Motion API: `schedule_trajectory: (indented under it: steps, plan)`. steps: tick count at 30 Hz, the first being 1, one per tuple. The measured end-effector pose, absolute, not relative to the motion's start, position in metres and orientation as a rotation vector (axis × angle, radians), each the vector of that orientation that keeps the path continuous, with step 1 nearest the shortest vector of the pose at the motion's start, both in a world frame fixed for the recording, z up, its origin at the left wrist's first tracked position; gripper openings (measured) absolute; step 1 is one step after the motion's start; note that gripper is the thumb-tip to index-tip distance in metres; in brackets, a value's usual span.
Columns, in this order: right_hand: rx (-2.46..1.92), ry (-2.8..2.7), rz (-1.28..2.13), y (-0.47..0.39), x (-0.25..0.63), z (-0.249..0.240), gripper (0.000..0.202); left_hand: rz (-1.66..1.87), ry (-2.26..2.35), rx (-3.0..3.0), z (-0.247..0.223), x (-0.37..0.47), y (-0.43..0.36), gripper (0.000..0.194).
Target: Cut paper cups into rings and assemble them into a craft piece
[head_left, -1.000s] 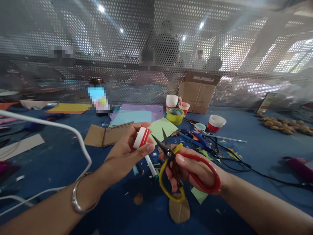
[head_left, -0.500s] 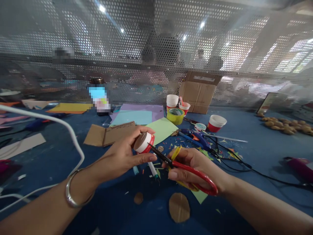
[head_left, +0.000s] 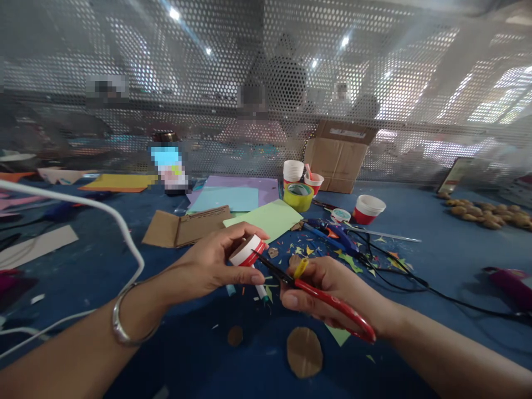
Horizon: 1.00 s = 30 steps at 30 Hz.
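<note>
Between the thumb and fingers of my left hand [head_left: 220,255] is a tilted paper cup [head_left: 245,254], white with a red band; part of it is hidden by the fingers. My right hand [head_left: 332,291] grips scissors [head_left: 332,302] by their red and yellow handles. The dark blades point up and left, and their tip meets the cup's red band. Below the hands lie a large cardboard disc [head_left: 305,352] and a small cardboard disc [head_left: 235,336]. A white marker [head_left: 260,288] rests just under the cup.
Green paper [head_left: 270,219] and folded cardboard [head_left: 195,227] lie behind my left hand. Paper scraps surround a blue glue gun [head_left: 343,237] with a black cord. Yellow tape [head_left: 298,198] and a red-white cup [head_left: 368,209] stand further back. A white cable [head_left: 112,213] arches at left.
My left hand has turned the cup, so its brown end no longer shows and more of its side does. The scissors have shifted slightly down and right, with their handles closer together.
</note>
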State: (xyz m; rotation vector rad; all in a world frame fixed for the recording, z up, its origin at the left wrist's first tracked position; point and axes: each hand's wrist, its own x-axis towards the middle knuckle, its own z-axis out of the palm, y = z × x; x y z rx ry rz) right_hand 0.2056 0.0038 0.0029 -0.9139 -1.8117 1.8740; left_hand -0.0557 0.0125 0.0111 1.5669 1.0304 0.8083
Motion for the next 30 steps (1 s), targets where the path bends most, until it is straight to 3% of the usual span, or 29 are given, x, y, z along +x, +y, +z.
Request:
schedule_trajectory:
  steps: [17, 30]
  plan:
    - [-0.916, -2.144, 1.417, -0.001, 0.207, 0.007, 0.052, 0.802, 0.955, 1.558, 0.017, -0.055, 0.008, 0.046]
    - [-1.110, -2.264, 1.249, 0.006, 0.207, 0.008, 0.045, 0.831, 1.227, 2.042, 0.006, -0.072, 0.016, 0.058]
